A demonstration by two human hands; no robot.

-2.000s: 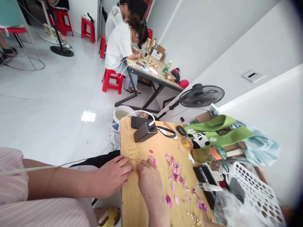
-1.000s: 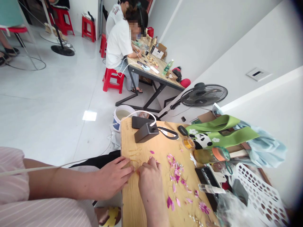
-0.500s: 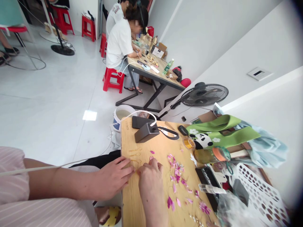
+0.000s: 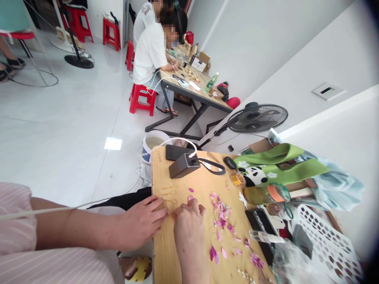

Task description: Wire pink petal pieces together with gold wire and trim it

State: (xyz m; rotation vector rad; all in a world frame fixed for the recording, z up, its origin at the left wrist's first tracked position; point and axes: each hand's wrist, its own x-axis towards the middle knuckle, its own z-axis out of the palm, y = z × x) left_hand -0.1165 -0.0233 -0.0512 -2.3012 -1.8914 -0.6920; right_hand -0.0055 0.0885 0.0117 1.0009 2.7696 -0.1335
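My left hand (image 4: 149, 221) rests at the near left edge of the wooden table, its fingers bent and pressed together, the thumb hidden beneath. Close beside it my right hand (image 4: 189, 221) is closed in a pinch, fingers curled down toward the tabletop. Their fingertips almost meet; whatever thin, small thing lies between them is too hidden to make out. Just beyond the fingers lie several thin gold wire pieces (image 4: 169, 193). A single magenta petal (image 4: 191, 190) lies above my right hand. More pink and purple petals (image 4: 221, 215) are scattered to its right.
A dark grey power block (image 4: 183, 165) with a white cable stands at the table's (image 4: 161, 161) far end beside a black phone (image 4: 177, 152). Along the right are a jar (image 4: 256, 195), a green panda bag (image 4: 278, 163) and a white perforated basket (image 4: 328, 244). Beyond, people sit working.
Both hands stay in nearly the same place and pose. My right fingers shift very slightly; the whole view drifts a little.
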